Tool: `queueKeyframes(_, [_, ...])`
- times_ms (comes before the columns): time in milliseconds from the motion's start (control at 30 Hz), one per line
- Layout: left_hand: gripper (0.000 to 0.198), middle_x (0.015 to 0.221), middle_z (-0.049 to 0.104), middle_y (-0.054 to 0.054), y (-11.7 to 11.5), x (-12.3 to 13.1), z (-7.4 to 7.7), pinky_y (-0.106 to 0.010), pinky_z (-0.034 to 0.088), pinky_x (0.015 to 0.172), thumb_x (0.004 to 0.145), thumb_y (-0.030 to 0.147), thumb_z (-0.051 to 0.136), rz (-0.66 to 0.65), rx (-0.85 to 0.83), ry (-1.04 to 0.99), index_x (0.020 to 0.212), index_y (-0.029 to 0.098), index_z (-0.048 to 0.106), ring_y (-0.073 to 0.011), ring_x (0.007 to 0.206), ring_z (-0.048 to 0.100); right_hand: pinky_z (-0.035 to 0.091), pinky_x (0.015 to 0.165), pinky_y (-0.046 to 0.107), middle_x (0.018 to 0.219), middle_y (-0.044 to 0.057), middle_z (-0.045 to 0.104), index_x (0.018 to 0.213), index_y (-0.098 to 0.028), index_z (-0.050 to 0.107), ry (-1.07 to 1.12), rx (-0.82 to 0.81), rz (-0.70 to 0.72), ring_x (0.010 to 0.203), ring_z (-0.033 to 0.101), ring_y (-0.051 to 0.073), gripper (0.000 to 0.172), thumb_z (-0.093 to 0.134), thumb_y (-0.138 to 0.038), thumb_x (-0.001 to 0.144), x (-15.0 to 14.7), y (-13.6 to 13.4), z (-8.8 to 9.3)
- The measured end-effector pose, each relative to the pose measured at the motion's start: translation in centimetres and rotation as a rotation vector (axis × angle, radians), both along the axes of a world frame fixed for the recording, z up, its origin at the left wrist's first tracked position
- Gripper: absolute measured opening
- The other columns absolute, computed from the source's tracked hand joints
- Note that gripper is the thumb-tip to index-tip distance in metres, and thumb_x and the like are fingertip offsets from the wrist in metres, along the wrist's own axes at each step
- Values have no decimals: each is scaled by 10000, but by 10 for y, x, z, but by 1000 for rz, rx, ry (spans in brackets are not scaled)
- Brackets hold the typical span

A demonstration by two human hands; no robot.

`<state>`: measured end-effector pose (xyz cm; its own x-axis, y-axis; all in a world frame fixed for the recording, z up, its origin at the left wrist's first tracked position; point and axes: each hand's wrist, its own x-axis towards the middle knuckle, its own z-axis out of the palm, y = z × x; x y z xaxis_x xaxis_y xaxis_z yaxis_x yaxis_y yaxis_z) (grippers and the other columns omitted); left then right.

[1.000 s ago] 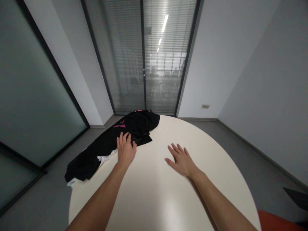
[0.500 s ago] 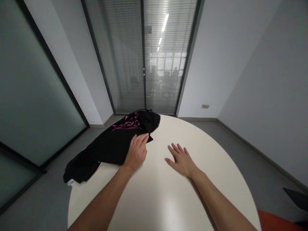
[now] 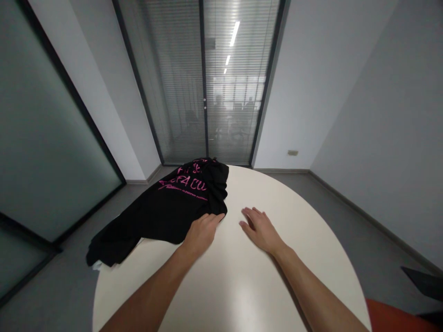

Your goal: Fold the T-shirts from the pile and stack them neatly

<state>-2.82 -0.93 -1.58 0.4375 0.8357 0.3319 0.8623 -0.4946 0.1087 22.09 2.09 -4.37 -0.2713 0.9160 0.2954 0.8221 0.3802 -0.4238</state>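
A black shirt (image 3: 166, 207) with pink lettering lies spread over the far left part of a round white table (image 3: 242, 286). Part of it hangs off the left edge, with a bit of white cloth showing under it. My left hand (image 3: 200, 233) rests at the shirt's near right corner, fingers pinched on the hem. My right hand (image 3: 259, 228) lies flat on the bare tabletop to the right of the shirt, fingers stretched out and holding nothing.
Glass doors with blinds (image 3: 207, 83) stand behind the table, and a frosted glass wall (image 3: 41, 138) runs along the left. Grey floor surrounds the table. An orange seat (image 3: 398, 318) shows at the bottom right corner.
My left hand has dragged the shirt's edge toward me and to the right, spreading the cloth and uncovering the pink lettering. My right hand has barely moved.
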Motion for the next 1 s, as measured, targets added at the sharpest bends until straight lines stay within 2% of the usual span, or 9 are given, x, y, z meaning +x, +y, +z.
queueKeyframes(167, [481,1055,732,-42,-23,21,13,-328,546,863,901,63,479,-189,-20,3,1339,216,606,-206,974,658,354,1155,516,1343,134,639,1364,-189,575,209,36,3,1282,563,290,504,422,-506,1002,-1,2,2])
queueKeyframes(300, [431,995,750,-42,-41,33,16,-312,536,792,883,107,510,-383,-37,32,1278,210,649,-199,884,679,455,1072,444,1256,117,679,1392,-211,540,391,-27,20,1185,627,256,530,438,-547,994,-1,2,4])
queueKeyframes(400, [366,922,763,-14,-51,34,20,-303,527,749,854,222,598,-526,-130,21,1206,249,695,-195,805,697,506,990,408,1162,92,696,1407,-228,520,465,-46,60,1091,659,238,551,532,-537,951,-2,2,4])
queueKeyframes(467, [360,935,771,-4,-53,32,24,-305,528,754,845,329,644,-564,-204,-30,1194,262,703,-200,815,711,525,936,385,1074,69,703,1431,-228,494,480,-47,90,1017,667,223,579,578,-493,923,-3,2,4])
queueKeyframes(567, [304,1042,769,-7,-48,24,29,-307,524,835,913,350,583,-463,-204,-150,1169,241,707,-193,918,711,518,908,376,975,52,699,1401,-215,529,400,-15,83,940,657,216,528,567,-391,905,-3,1,6])
queueKeyframes(700, [292,1114,721,-83,-32,14,25,-408,495,926,954,348,536,-74,3,-147,1143,190,693,-253,1021,652,491,949,380,1087,74,710,1265,-211,640,314,31,-45,992,648,228,413,508,-302,885,4,4,11])
queueKeyframes(767, [319,1128,692,-103,-27,11,23,-437,487,935,954,389,547,8,21,-105,1160,181,673,-275,1044,627,499,921,379,1113,71,713,1227,-217,663,310,37,-145,967,653,230,394,489,-309,886,13,8,12])
queueKeyframes(867, [309,1151,653,-90,-29,11,25,-419,478,940,935,398,591,-30,-4,-103,1153,185,640,-265,1074,593,504,875,385,1127,75,704,1201,-224,677,302,79,-295,918,650,232,391,441,-341,912,30,17,10])
queueKeyframes(1000, [264,1078,629,-40,-37,8,34,-375,458,893,848,375,715,-208,-111,-57,1027,205,622,-225,997,573,502,852,400,1114,109,676,1246,-183,646,328,138,-391,894,636,238,435,419,-376,929,44,23,8])
